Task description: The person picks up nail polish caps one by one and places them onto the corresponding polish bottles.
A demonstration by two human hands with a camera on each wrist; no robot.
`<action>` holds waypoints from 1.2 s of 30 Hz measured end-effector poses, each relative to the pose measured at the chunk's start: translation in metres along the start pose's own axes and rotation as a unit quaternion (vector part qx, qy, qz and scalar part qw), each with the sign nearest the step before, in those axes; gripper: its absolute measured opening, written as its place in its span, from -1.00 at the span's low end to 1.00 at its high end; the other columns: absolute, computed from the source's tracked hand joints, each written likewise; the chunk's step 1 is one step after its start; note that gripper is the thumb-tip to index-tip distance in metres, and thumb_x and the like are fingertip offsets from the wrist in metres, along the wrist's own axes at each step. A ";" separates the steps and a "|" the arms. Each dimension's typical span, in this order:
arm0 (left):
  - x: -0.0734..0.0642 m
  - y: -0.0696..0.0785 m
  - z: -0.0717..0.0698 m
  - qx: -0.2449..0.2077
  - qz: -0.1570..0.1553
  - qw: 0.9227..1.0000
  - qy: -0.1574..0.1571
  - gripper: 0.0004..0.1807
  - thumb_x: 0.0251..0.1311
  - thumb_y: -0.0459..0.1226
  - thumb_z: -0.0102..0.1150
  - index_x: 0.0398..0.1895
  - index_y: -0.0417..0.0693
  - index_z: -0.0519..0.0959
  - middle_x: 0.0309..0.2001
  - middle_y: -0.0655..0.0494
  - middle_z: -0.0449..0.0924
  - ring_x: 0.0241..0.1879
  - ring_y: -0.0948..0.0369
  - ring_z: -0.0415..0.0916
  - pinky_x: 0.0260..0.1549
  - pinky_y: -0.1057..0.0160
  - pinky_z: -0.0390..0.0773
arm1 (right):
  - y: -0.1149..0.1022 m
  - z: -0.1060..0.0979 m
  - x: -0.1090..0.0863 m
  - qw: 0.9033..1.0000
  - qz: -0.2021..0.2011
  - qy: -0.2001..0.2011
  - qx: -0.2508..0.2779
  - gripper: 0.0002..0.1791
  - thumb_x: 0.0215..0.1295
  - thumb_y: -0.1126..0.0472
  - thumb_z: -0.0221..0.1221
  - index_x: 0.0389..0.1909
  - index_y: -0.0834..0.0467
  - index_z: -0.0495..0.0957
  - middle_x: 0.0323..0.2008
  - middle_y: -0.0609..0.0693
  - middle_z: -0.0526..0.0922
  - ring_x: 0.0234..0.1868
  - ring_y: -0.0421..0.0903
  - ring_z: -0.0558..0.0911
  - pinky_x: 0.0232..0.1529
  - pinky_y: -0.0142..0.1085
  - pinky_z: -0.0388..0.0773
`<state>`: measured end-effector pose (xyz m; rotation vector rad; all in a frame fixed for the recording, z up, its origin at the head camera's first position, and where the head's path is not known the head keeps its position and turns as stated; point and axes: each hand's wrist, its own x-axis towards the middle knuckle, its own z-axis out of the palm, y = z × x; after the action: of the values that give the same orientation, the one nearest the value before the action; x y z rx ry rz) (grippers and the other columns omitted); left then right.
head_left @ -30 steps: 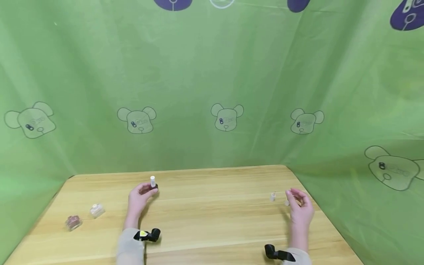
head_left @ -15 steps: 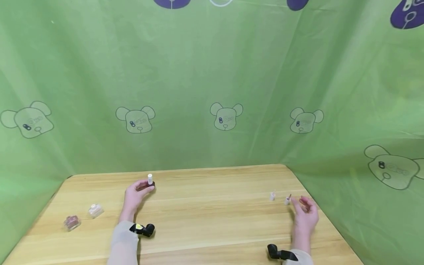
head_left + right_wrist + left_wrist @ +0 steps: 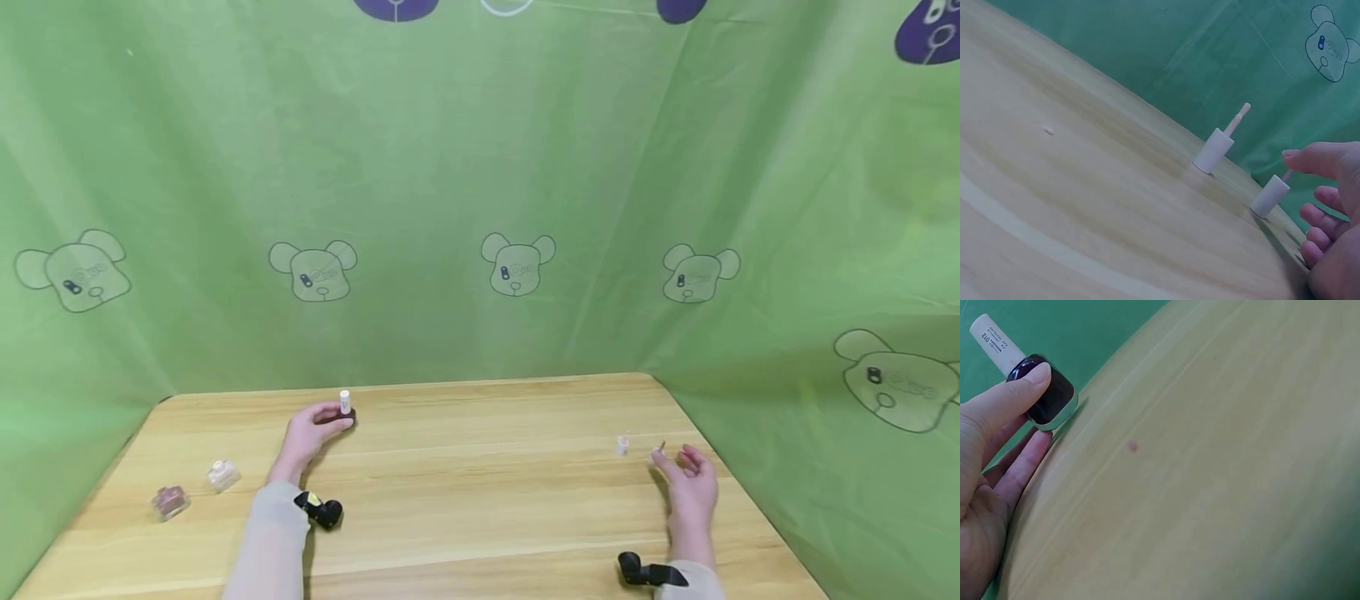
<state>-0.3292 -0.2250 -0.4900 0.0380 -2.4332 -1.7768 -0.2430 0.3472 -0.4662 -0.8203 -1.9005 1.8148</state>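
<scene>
My left hand (image 3: 307, 433) pinches a nail polish bottle (image 3: 1050, 394), dark with a white cap on, between thumb and fingers near the table's back edge. In the left wrist view the bottle tilts, its printed cap (image 3: 997, 344) pointing up and left. At the right, two white nail polish caps (image 3: 1213, 151) (image 3: 1270, 197) stand on the table with their brushes upward. My right hand (image 3: 692, 492) is right beside the nearer cap, fingers loosely bent and holding nothing. Its thumb tip overlaps that cap's brush; contact cannot be told.
On the left of the wooden table (image 3: 480, 500) stand a pink nail polish bottle (image 3: 171, 502) and a clear one (image 3: 222, 475), both without white caps. A small pink spot (image 3: 1133, 447) marks the wood. A green curtain (image 3: 420, 183) encloses the back and sides.
My right fingers have parted from the nearer cap's brush, which they pinched a second ago, and the cap stays standing. The left hand still holds the dark bottle, moved slightly toward the back.
</scene>
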 end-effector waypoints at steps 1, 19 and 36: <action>0.001 0.000 0.000 0.001 0.002 1.000 -0.005 -0.51 0.04 -0.26 0.43 0.05 -0.26 0.57 0.00 -0.14 0.68 -0.16 0.45 0.57 0.02 0.45 0.45 | 0.000 -0.001 0.002 1.000 -0.003 -0.004 -0.011 -0.11 0.12 0.17 0.40 0.43 0.17 0.16 0.13 -0.14 0.37 -0.08 -0.36 0.30 -0.10 -0.68 0.38; 0.004 -0.001 -0.003 0.005 -0.006 0.999 -0.032 -0.52 0.05 -0.25 0.43 0.05 -0.24 0.58 0.03 -0.14 0.67 -0.14 0.39 0.57 0.02 0.42 0.45 | 0.003 -0.009 0.024 0.992 -0.012 -0.066 -0.109 -0.22 0.23 0.19 0.30 0.42 0.22 0.18 0.39 0.20 0.30 -0.13 -0.44 0.31 0.22 -0.46 0.36; -0.002 0.000 -0.004 0.010 0.003 1.000 -0.027 -0.40 0.08 -0.23 0.41 0.19 -0.26 0.49 0.13 -0.23 0.58 0.04 0.13 0.58 -0.02 0.55 0.47 | 0.003 -0.013 0.022 0.983 -0.039 -0.096 -0.149 -0.36 0.18 0.20 0.34 0.26 0.28 0.38 -0.29 -0.44 0.58 -0.34 -0.60 0.44 -0.19 -0.72 0.37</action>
<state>-0.3264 -0.2284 -0.4887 -0.0152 -2.4849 -1.7732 -0.2514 0.3711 -0.4704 -0.6689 -2.3341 1.6366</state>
